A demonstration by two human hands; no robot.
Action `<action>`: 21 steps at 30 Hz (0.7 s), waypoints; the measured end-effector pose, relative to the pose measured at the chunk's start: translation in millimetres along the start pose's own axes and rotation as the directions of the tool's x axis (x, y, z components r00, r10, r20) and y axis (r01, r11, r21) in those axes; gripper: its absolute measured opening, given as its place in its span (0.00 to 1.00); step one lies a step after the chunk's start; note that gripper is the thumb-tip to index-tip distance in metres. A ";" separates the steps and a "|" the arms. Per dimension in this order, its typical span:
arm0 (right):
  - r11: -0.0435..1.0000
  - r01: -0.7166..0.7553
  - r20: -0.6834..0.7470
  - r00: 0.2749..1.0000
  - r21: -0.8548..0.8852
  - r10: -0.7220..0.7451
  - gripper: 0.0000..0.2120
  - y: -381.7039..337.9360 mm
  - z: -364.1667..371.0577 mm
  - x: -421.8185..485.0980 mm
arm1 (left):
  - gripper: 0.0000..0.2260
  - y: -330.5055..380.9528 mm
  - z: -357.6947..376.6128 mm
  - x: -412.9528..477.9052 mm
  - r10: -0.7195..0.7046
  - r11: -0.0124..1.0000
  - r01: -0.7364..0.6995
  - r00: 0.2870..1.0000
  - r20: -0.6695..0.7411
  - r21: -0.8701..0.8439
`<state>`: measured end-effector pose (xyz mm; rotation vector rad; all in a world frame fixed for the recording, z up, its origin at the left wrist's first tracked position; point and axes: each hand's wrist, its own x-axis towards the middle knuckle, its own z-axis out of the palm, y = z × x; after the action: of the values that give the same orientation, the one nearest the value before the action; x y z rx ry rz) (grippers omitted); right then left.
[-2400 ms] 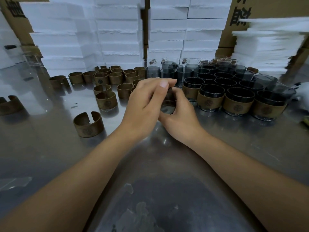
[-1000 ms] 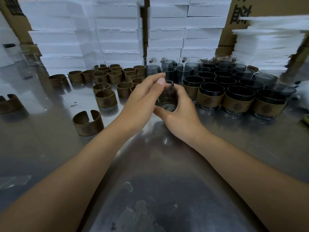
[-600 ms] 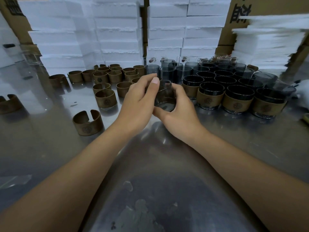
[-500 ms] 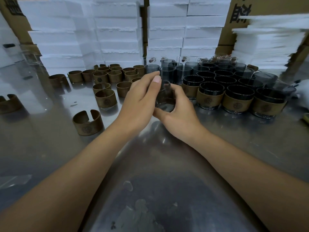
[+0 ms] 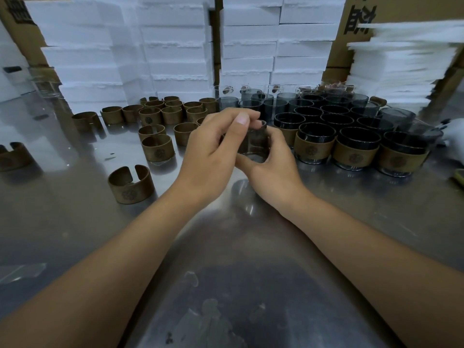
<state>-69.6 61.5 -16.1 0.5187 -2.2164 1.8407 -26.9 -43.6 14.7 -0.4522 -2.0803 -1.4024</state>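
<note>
A small dark glass cup (image 5: 253,144) is held a little above the steel table (image 5: 226,247), between both hands. My left hand (image 5: 213,156) curls over its rim from the left, thumb and fingertips on top. Round its right side and base wraps my right hand (image 5: 273,169). Much of the cup is hidden by the fingers, and I cannot tell whether a sleeve is on it. Loose brown split sleeves (image 5: 157,148) lie to the left. Sleeved dark cups (image 5: 315,146) stand in rows to the right.
One brown sleeve (image 5: 131,184) lies alone near my left wrist, another sleeve (image 5: 12,156) at the far left edge. Bare dark cups (image 5: 276,106) stand behind the sleeved ones. White foam blocks (image 5: 175,46) and cardboard boxes (image 5: 356,23) wall off the back.
The cup has stayed between my hands while the left fingers shifted over its rim. My left thumb now lies across the top instead of pointing up.
</note>
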 end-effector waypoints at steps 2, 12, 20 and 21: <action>1.000 -0.012 -0.029 1.000 0.009 0.012 0.27 1.3 -0.4 1.3 | 0.14 -1.7 -0.8 0.7 -0.002 1.000 0.001 0.999 -0.033 -0.008; 1.000 -0.022 -0.045 0.999 0.014 0.023 0.27 -0.3 -1.9 0.6 | 0.12 -19.9 -6.5 5.1 -0.132 0.991 0.132 0.988 -0.085 -0.001; 0.999 -0.004 0.042 0.999 0.033 0.003 0.28 -3.9 -0.6 -2.3 | 0.26 -25.7 -2.9 5.5 -0.298 0.951 0.305 0.948 0.111 -0.051; 0.999 0.011 0.052 0.999 0.034 -0.013 0.28 -3.8 -0.2 -2.8 | 0.28 -26.1 -1.6 5.7 -0.316 0.944 0.324 0.943 0.103 -0.069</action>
<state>-65.6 61.4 -13.7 0.5915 -2.2135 1.8829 -45.7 -55.4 -0.1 -0.2185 -2.2493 -1.6888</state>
